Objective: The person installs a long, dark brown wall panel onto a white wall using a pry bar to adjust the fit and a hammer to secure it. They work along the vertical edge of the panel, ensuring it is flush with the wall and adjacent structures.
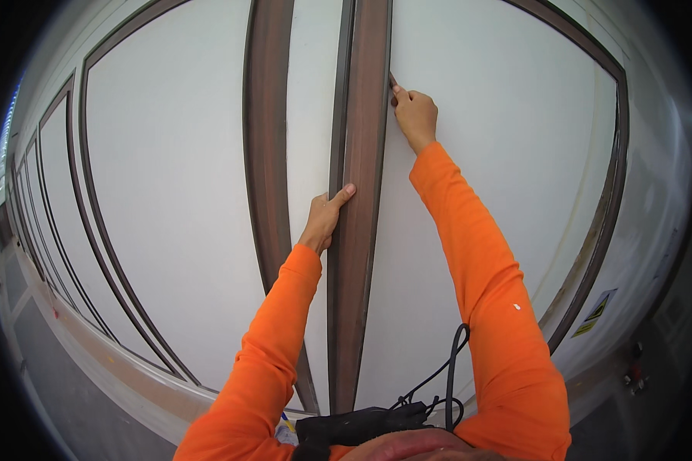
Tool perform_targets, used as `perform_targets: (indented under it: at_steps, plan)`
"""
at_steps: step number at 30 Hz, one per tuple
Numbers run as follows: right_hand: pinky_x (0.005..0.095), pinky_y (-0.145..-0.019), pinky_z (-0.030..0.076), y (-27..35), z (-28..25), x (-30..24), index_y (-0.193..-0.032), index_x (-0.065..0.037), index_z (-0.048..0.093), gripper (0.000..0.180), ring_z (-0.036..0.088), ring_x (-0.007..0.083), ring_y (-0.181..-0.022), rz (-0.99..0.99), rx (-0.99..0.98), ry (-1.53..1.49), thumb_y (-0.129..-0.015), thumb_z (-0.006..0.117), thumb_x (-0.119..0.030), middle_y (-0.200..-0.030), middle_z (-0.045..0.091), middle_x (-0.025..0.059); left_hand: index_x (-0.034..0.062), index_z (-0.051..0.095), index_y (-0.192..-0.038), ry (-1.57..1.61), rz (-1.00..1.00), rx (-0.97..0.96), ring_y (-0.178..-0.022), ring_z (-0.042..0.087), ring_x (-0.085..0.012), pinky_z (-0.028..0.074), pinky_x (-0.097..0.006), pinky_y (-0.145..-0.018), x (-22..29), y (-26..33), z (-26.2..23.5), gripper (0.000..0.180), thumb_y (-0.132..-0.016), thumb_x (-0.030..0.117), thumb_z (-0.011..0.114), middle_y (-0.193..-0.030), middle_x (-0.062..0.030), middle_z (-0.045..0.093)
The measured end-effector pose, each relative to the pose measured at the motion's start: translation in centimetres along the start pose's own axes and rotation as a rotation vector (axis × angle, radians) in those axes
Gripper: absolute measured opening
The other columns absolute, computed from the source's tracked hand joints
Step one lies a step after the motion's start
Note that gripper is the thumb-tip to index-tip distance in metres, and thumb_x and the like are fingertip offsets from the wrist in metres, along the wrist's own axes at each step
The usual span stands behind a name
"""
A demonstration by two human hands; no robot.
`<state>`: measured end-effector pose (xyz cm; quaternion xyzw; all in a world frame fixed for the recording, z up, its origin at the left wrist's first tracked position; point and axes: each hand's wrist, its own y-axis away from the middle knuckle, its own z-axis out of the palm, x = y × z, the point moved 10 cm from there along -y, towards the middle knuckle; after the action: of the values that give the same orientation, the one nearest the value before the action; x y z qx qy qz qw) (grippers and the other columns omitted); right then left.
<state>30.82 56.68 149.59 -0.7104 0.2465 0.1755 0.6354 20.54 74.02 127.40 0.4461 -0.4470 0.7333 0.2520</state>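
Note:
A long dark brown wood-grain trim strip (pixel 365 154) with black edges runs up the white panel wall in front of me. My left hand (pixel 323 219) grips its left edge, thumb laid across the front; the other fingers are mostly hidden. Higher up, my right hand (pixel 416 117) is closed at the strip's right edge. Between its fingers is a thin dark piece (pixel 393 81), too small to name. Both arms reach upward in orange sleeves.
A second brown strip (pixel 267 146) stands to the left, with a narrow white band between. White panels (pixel 169 161) with dark frames line both sides. A yellow and black label (pixel 594 311) is at the lower right. Black cables (pixel 451 369) hang near my chest.

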Motion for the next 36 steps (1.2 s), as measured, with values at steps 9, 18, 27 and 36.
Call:
perform_targets:
  at_steps: [9, 18, 27, 36]
  plan:
    - [0.0428, -0.07, 0.049, -1.4, 1.0, 0.2, -0.08, -0.001, 0.07, 0.048, 0.064, 0.0305, -0.073, 0.159, -0.082, -0.055, -0.097, 0.056, -0.044, -0.076, 0.068, 0.0148, -0.0152, 0.056, -0.119, 0.011, -0.022, 0.005, -0.1, 0.069, -0.033, 0.058, -0.042, -0.088, 0.6, 0.6, 0.2, 0.074, -0.086, 0.048, 0.076, -0.109, -0.0267, 0.066]
    - [0.0434, -0.071, 0.05, -1.4, 0.4, -0.2, -0.07, 0.001, 0.068, 0.053, 0.066, 0.0309, -0.074, 0.097, 0.061, -0.011, -0.096, 0.058, -0.044, -0.072, 0.068, 0.0152, -0.0129, 0.059, -0.117, 0.03, 0.022, 0.004, -0.096, 0.07, -0.0307, 0.059, -0.04, -0.085, -0.2, 0.1, 0.4, 0.07, -0.087, 0.048, 0.076, -0.105, -0.0241, 0.068]
    - [0.0467, -0.074, 0.049, -0.6, 0.5, -2.5, -0.079, 0.001, 0.069, 0.053, 0.065, 0.037, -0.077, -0.167, 0.119, 0.165, -0.1, 0.051, -0.044, -0.079, 0.069, 0.0195, -0.0121, 0.061, -0.118, 0.032, 0.03, -0.107, -0.098, 0.07, -0.0291, 0.059, -0.036, -0.084, 0.0, -1.0, -0.4, 0.062, -0.09, 0.042, 0.073, -0.108, -0.0249, 0.068]
    - [0.0439, -0.075, 0.05, 4.4, -2.5, -2.3, -0.088, -0.003, 0.07, 0.048, 0.068, 0.0342, -0.083, -0.225, 0.087, 0.316, -0.102, 0.047, -0.043, -0.083, 0.071, 0.0156, -0.0062, 0.062, -0.12, 0.189, 0.111, -0.188, -0.096, 0.07, -0.0239, 0.058, -0.033, -0.084, -0.1, 0.1, -0.8, 0.047, -0.094, 0.032, 0.07, -0.109, -0.0194, 0.069]
